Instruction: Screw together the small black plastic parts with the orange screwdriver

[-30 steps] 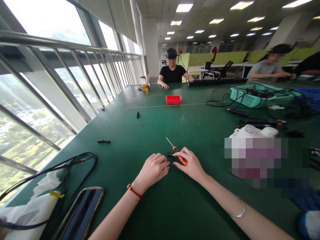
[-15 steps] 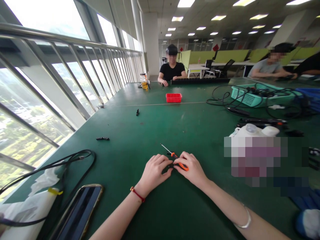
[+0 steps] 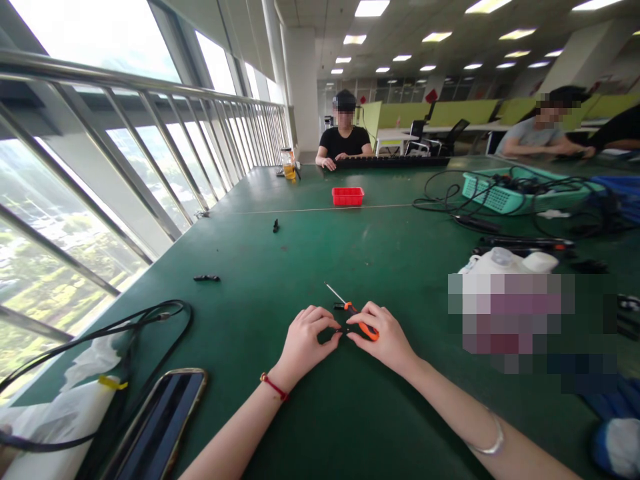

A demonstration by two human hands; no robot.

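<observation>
My left hand (image 3: 306,338) and my right hand (image 3: 383,337) rest close together on the green table (image 3: 310,253), fingertips almost meeting. Between them lies a small black part (image 3: 341,329), pinched by my left fingers. My right hand is closed on a small orange-handled screwdriver (image 3: 364,327); its thin metal shaft (image 3: 334,293) points away to the upper left. A second small black piece (image 3: 340,307) lies just beyond the fingers.
A phone (image 3: 160,427), black cable loop (image 3: 125,333) and white bag (image 3: 65,407) lie at front left. Small black parts (image 3: 207,278) (image 3: 275,227), a red tray (image 3: 347,196), a teal basket (image 3: 505,193) with cables and a white bottle (image 3: 500,261) stand farther off. Other people sit at the far end.
The hands have hardly moved; the screwdriver shaft has shifted slightly. The person at the far end has drawn a long black bar closer in front of them.
</observation>
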